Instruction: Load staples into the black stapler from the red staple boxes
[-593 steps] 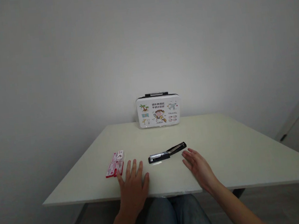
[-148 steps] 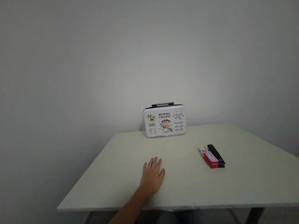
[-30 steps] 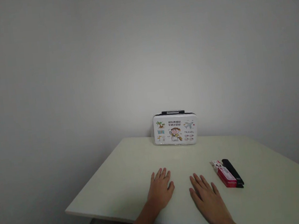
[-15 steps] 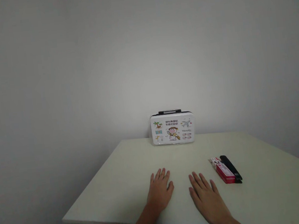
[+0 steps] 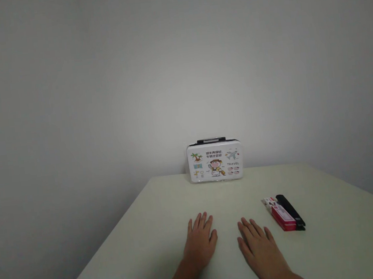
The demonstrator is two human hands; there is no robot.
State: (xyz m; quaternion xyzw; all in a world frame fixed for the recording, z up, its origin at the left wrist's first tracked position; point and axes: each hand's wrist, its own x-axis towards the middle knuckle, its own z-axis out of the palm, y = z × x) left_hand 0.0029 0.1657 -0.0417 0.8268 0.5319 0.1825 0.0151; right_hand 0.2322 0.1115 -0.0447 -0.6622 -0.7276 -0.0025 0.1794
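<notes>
My left hand (image 5: 199,241) lies flat, palm down, on the pale table (image 5: 143,233), holding nothing. My right hand (image 5: 260,250) lies flat beside it, fingers spread, also holding nothing. A red and white staple box (image 5: 280,215) rests to the right of my right hand, a short gap away. A black stapler (image 5: 291,212) lies closed along the box's right side, touching it.
A small white case (image 5: 214,161) with cartoon travel pictures and a dark handle stands upright at the table's far edge against the plain wall. The table's near edge runs just below my wrists.
Both hands stay flat on the table. Only the view has shifted slightly between the last frames.
</notes>
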